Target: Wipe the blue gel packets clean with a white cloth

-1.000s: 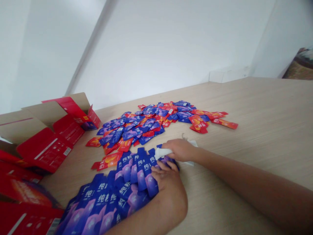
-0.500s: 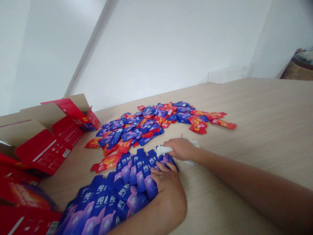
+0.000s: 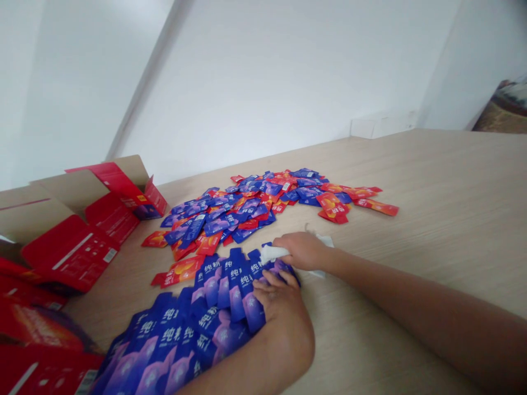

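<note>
Along the right edge of the fanned blue sachets (image 3: 222,307), the left hand (image 3: 280,304) lies open, pressing on them, while the right hand (image 3: 302,251) clasps a white tissue (image 3: 274,253); the table (image 3: 411,307) extends rightward.

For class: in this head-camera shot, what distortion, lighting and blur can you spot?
Head view: wide lens tilts the wall corner, stretches the nearest blue sachets; soft light, faint shadow under the right hand; no strong blur.

Room lies right along the wooden table (image 3: 428,219) (sachets (image 3: 230,211) block ahead).
</note>
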`<control>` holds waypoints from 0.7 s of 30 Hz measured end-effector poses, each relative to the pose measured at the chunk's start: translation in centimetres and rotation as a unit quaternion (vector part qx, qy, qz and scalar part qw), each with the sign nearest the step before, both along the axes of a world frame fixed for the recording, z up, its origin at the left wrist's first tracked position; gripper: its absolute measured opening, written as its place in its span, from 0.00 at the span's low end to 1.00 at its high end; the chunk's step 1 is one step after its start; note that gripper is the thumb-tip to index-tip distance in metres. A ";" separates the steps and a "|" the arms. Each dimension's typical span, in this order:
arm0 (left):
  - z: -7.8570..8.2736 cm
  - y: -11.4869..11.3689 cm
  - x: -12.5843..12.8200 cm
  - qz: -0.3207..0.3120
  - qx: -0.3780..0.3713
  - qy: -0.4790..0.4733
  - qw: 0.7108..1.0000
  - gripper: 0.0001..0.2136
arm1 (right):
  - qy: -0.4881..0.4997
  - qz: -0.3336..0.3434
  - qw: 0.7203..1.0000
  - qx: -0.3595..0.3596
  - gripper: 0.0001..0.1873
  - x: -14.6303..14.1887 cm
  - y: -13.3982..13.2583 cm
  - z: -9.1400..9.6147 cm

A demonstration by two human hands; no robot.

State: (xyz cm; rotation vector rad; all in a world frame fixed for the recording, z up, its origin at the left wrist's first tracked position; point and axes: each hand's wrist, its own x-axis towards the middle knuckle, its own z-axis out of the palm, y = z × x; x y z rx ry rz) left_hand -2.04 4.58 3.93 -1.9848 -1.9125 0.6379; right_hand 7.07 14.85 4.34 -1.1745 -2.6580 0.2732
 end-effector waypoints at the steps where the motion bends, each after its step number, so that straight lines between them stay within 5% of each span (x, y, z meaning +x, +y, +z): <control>1: 0.0 0.0 0.0 -0.002 -0.003 0.002 1.000 0.27 | 0.001 -0.011 1.000 0.006 0.16 0.1 0.0 0.1; 9: 0.5 -0.1 0.1 -0.004 -0.009 0.015 1.000 0.28 | 0.024 0.062 0.998 -0.003 0.15 -0.3 -0.2 0.0; 15: 0.6 -0.1 0.1 0.010 -0.009 -0.010 1.000 0.26 | 0.015 -0.014 1.000 0.021 0.14 0.4 0.3 0.2; 21: 0.3 0.0 0.0 0.007 0.000 -0.009 1.000 0.27 | 0.028 0.065 0.997 0.009 0.15 -0.5 -0.4 0.3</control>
